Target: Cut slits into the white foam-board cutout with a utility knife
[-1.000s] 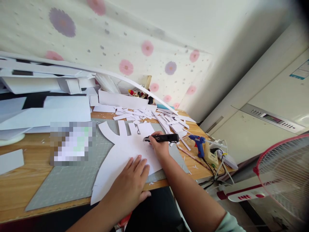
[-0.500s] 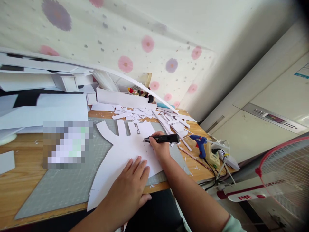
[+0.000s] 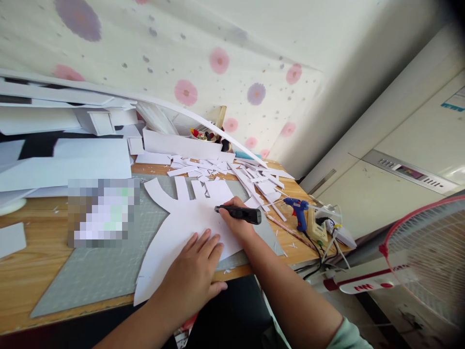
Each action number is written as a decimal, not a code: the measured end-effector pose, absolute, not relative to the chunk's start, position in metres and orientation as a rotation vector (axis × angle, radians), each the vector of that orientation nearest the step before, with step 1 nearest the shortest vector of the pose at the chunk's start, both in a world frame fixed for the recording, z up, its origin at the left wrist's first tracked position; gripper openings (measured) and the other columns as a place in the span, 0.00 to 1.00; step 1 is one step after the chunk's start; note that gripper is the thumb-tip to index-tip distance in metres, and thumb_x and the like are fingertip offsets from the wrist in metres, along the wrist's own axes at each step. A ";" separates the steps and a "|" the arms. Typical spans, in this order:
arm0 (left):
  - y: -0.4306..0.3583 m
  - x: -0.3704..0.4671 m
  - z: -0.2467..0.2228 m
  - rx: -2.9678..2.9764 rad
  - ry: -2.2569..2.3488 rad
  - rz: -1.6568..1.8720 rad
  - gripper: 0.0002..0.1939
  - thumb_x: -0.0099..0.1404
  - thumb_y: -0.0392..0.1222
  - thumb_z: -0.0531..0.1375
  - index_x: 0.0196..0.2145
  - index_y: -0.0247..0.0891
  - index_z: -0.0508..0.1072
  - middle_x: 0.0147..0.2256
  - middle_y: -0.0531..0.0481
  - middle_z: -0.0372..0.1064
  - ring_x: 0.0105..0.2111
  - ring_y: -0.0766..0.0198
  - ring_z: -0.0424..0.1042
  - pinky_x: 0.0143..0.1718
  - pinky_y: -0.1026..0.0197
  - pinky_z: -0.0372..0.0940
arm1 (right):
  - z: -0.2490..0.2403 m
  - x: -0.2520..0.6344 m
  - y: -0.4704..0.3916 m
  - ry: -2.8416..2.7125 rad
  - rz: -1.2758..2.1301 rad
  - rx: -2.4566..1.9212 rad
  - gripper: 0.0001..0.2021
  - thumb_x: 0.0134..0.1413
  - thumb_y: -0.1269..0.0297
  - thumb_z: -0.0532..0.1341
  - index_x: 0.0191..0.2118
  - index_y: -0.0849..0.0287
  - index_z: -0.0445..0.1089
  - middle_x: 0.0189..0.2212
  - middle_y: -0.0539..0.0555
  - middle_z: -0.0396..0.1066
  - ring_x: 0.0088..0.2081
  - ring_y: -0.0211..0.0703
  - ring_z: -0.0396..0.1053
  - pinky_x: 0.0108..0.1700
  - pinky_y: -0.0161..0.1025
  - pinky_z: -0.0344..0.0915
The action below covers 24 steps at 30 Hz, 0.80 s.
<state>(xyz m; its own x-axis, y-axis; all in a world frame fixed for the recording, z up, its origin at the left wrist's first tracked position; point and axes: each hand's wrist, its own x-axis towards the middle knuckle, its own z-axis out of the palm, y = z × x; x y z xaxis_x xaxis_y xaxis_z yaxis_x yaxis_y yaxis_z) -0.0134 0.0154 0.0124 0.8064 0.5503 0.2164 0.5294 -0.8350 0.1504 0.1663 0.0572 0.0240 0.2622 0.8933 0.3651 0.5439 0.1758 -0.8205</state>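
Head view showed one large white paper cutout (image 3: 189,228) with curved edges and slotted strips, lying on one grey cutting mat (image 3: 98,271) on the wooden desk (image 3: 22,276). Left hand (image 3: 194,276) pressed flat and open on it; right hand (image 3: 236,223) gripped one black utility knife (image 3: 238,213), tip on the paper. One blue glue gun (image 3: 298,211) lay nearby.

My left hand (image 3: 194,278) covers the near part of the white cut sheet (image 3: 181,228). My right hand (image 3: 236,220) hides the knife (image 3: 238,214) grip; its blade tip is too small to tell. A pixelated patch (image 3: 103,212) blurs the mat's left-centre.
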 end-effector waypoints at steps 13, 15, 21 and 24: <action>0.015 -0.012 0.015 2.800 0.923 0.422 0.35 0.52 0.47 0.70 0.56 0.32 0.69 0.59 0.36 0.64 0.62 0.42 0.58 0.62 0.38 0.55 | 0.027 0.166 -0.006 -1.395 0.382 -1.640 0.06 0.49 0.59 0.60 0.30 0.55 0.66 0.23 0.48 0.70 0.26 0.40 0.67 0.30 0.36 0.62; 0.015 -0.012 0.014 2.783 0.915 0.448 0.35 0.52 0.48 0.70 0.55 0.33 0.70 0.59 0.37 0.64 0.62 0.41 0.58 0.62 0.37 0.54 | 0.027 0.168 -0.017 -1.395 0.386 -1.650 0.07 0.49 0.58 0.60 0.29 0.55 0.66 0.22 0.48 0.69 0.24 0.39 0.65 0.28 0.36 0.61; 0.012 -0.014 0.016 2.782 0.902 0.465 0.37 0.52 0.53 0.69 0.55 0.32 0.69 0.59 0.35 0.65 0.61 0.40 0.59 0.62 0.37 0.55 | 0.032 0.176 -0.039 -1.352 0.445 -1.533 0.06 0.45 0.62 0.60 0.23 0.56 0.65 0.19 0.46 0.65 0.23 0.39 0.63 0.27 0.36 0.61; 0.011 -0.015 0.014 2.797 0.876 0.480 0.39 0.52 0.56 0.69 0.56 0.31 0.68 0.59 0.35 0.64 0.62 0.40 0.59 0.62 0.37 0.54 | 0.029 0.183 -0.045 -1.320 0.499 -1.511 0.06 0.42 0.63 0.63 0.22 0.56 0.67 0.18 0.47 0.65 0.23 0.40 0.63 0.27 0.37 0.62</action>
